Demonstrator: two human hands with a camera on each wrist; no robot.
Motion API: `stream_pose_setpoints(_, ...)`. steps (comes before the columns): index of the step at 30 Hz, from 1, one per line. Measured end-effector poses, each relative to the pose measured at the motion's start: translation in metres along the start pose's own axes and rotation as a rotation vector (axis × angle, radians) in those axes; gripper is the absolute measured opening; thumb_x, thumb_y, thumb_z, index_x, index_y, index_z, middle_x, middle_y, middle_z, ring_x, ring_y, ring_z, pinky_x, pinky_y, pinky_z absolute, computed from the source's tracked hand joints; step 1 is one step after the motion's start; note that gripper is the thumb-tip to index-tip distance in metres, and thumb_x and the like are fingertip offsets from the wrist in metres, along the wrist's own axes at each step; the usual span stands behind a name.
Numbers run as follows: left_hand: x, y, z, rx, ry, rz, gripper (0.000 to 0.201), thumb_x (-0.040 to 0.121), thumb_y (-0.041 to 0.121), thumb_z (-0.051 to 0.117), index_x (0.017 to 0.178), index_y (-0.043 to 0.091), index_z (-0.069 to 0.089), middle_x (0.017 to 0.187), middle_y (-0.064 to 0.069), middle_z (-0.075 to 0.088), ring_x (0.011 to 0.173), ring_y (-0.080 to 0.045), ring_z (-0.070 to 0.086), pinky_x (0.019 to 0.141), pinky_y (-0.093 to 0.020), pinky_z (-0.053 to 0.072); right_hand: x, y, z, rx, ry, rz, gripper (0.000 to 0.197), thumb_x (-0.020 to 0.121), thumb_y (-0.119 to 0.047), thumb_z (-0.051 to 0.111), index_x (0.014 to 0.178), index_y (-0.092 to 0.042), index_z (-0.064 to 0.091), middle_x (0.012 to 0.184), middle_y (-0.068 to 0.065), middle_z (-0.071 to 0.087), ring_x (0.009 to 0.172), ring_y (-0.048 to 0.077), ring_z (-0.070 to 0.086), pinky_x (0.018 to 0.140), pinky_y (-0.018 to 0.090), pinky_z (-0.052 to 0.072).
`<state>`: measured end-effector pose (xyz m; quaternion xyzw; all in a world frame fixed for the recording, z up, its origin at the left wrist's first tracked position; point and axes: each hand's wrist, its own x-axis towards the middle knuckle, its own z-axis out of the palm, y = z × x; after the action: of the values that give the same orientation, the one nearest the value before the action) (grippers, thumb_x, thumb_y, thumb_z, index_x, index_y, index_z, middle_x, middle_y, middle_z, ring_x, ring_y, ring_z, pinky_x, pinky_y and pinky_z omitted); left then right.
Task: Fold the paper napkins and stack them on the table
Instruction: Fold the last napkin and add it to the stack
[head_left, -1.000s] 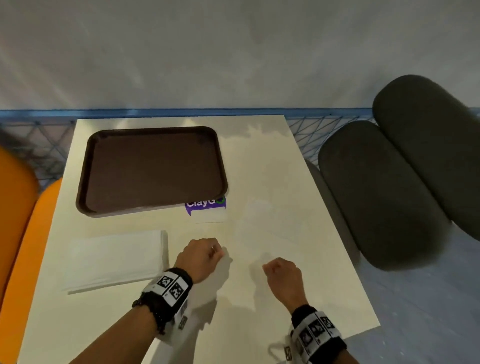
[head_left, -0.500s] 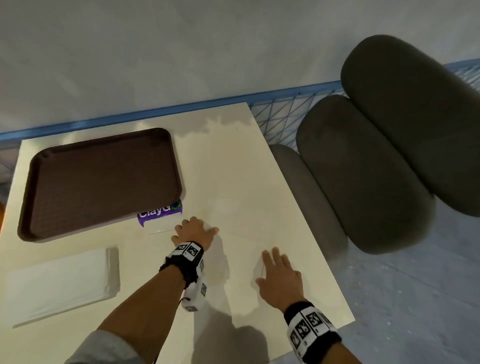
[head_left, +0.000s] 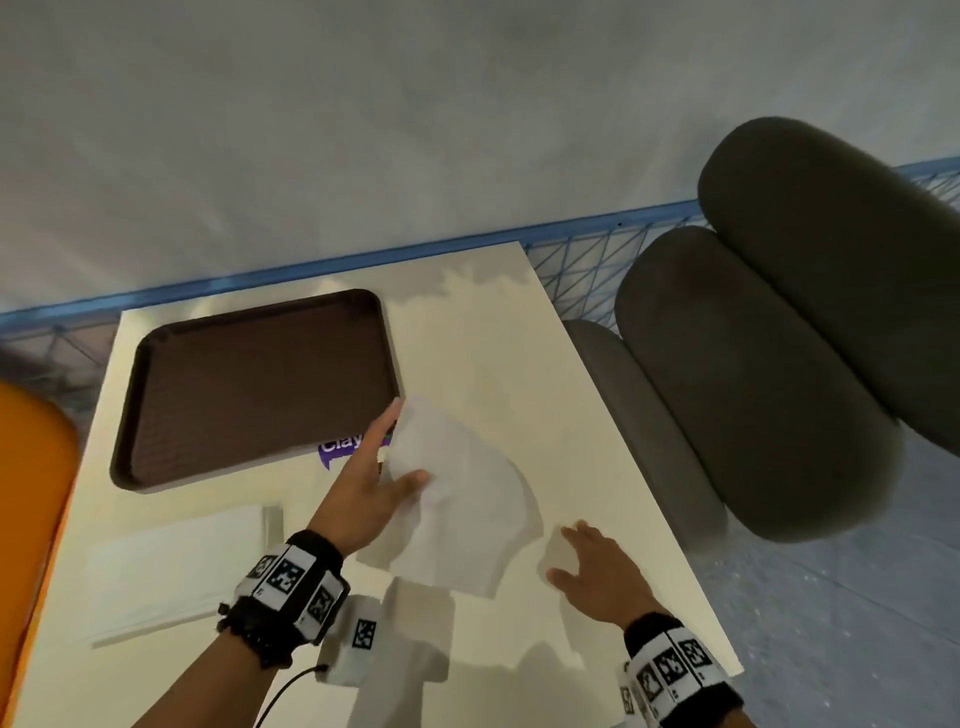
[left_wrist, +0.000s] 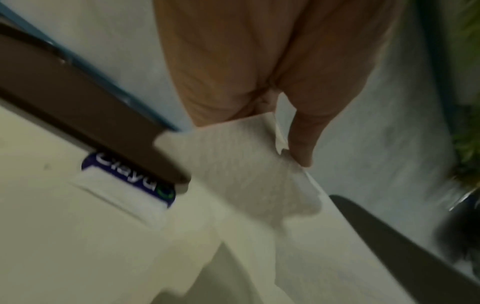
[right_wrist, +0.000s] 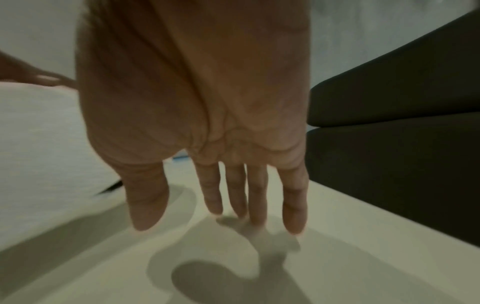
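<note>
The left hand pinches one edge of a paper napkin, thumb on top and fingers underneath, and holds it lifted over the table, its free end curling down toward 5 o'clock. The right hand is spread, fingers straight, empty, low over the table at 4 o'clock of the napkin; whether it touches the surface is hard to tell. To fold well, I would lay the sheet flat in front, pin the near edge with the right palm, bring the held edge over to meet it squarely, then press the crease. The folded pile lies at 8 o'clock, well apart, ready to receive it. A brown tray sits at 11 o'clock on the pale table, a purple sticker at its near edge. Dark padded seats stand at 3 o'clock, an orange one at 9, a grey wall beyond
</note>
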<state>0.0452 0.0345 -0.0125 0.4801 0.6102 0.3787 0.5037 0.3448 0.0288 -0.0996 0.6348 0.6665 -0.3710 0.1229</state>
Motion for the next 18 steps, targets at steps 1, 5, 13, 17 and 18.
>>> stream_pose_setpoints(1,-0.012,0.009,-0.012,0.0,-0.01,0.053,0.08,0.091,0.016,0.068,0.151,0.042,0.021,0.138,0.028,0.046,0.117,0.014,0.055,0.094,-0.013,0.049,-0.004,-0.002,-0.004,0.094,-0.002,0.01,0.071,0.098,-0.051,0.053,0.157,-0.022,0.025,0.164,0.003,0.024,0.15,0.022,0.026,0.119,0.037,0.027)
stream_pose_setpoints(5,-0.06,0.036,-0.057,0.067,-0.01,0.165,0.053,0.094,0.03,0.064,0.14,0.051,0.046,0.142,0.017,0.055,0.132,-0.007,0.052,0.112,-0.034,0.041,-0.039,-0.043,-0.019,0.586,0.069,-0.043,0.046,0.085,-0.062,0.065,0.116,-0.029,0.064,0.122,0.0,0.069,0.101,0.009,0.067,0.081,0.016,0.049)
stream_pose_setpoints(13,-0.132,0.052,-0.117,0.067,0.086,0.104,0.019,0.083,0.034,0.067,0.099,0.037,0.077,0.108,0.016,0.072,0.1,-0.009,0.068,0.089,-0.036,0.058,-0.096,-0.169,-0.007,1.33,-0.207,-0.235,0.074,0.073,-0.062,0.077,0.133,-0.023,0.058,0.123,0.008,0.071,0.114,0.03,0.067,0.096,0.052,0.054)
stream_pose_setpoints(17,-0.156,0.041,-0.139,0.005,0.187,0.072,0.02,0.081,0.03,0.071,0.099,0.031,0.078,0.11,0.007,0.074,0.101,-0.017,0.071,0.089,-0.045,0.058,-0.116,-0.205,-0.013,1.262,0.018,-0.4,0.068,0.078,-0.043,0.08,0.136,-0.046,0.044,0.104,0.005,0.077,0.098,0.022,0.074,0.085,0.039,0.055)
stream_pose_setpoints(18,-0.16,0.038,-0.143,-0.001,0.197,0.067,0.02,0.081,0.029,0.071,0.099,0.032,0.078,0.111,0.007,0.074,0.102,-0.018,0.07,0.089,-0.046,0.058,-0.12,-0.21,-0.016,1.214,0.041,-0.441,0.064,0.079,-0.032,0.077,0.134,-0.047,0.046,0.1,0.005,0.078,0.096,0.022,0.075,0.084,0.037,0.057)
